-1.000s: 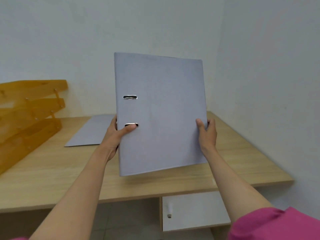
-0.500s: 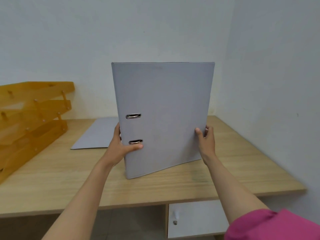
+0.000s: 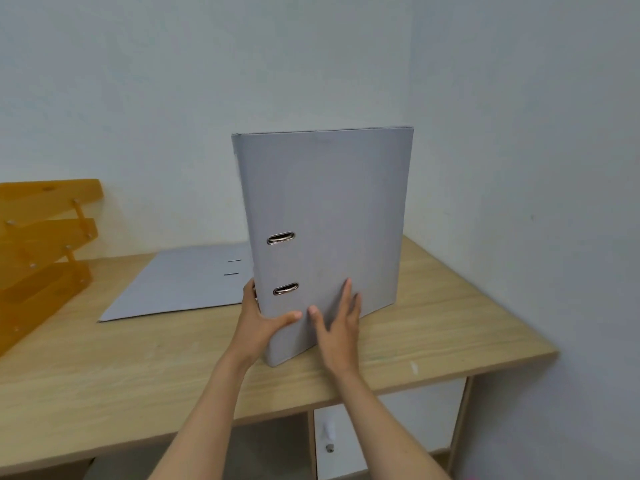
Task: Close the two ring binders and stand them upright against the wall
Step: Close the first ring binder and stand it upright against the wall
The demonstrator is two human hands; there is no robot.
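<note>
Gripping the closed grey ring binder [image 3: 329, 216] by its spine, the left hand [image 3: 258, 323] steadies it upright on the wooden desk [image 3: 138, 368]; right hand [image 3: 337, 327] lies spread flat against its cover. Second binder [image 3: 180, 285] lies flat behind, left.

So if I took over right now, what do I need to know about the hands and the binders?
Left hand: grips the upright binder at its spine edge, thumb on the cover.
Right hand: flat on the cover, open.
Upright binder: closed, standing on the desk, not clearly against the wall yet.
Second binder: lying flat behind.
Left: push this one to the wall, then stand up the second.
</note>
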